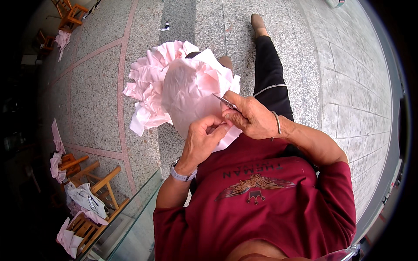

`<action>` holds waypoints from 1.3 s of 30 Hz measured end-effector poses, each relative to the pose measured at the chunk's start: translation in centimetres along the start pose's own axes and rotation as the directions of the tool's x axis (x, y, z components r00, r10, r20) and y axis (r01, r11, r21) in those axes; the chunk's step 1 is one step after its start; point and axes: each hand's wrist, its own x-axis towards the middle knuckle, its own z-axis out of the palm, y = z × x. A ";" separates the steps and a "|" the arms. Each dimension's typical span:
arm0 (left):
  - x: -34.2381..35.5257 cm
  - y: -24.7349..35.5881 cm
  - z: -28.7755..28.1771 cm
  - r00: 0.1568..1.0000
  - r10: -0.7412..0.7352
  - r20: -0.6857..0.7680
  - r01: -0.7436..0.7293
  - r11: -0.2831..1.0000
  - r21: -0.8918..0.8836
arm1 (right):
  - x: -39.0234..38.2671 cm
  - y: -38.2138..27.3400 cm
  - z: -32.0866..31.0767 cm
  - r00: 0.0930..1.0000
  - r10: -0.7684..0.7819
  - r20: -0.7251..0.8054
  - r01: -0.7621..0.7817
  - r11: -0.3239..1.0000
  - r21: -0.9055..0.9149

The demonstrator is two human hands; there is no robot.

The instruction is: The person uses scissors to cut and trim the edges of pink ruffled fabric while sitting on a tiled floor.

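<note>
Pale pink cloth (187, 95) lies bunched and draped over my lap, its ruffled folds hanging off toward the far left. My left hand (203, 138) is closed in a pinch at the near edge of the cloth, with a watch on its wrist. Close beside it, fingertips almost meeting, my right hand (252, 115) grips small pointed scissors (225, 102). Their metal blades point up and left over the cloth; the handles are mostly hidden in my palm. Any thread between the fingers is too fine to make out.
Wooden chairs (104, 185) with more pink and white cloth stand at the lower left, near a glass-edged counter (135, 217). Another wooden chair (69, 17) is at the far left. A small black-and-white item (166, 27) lies on the speckled floor (96, 82).
</note>
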 end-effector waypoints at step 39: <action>-0.5 0.0 -1.1 0.999 -0.037 -0.006 0.037 0.996 0.079 | 1.2 0.6 1.0 0.998 0.016 0.065 -0.036 0.946 0.321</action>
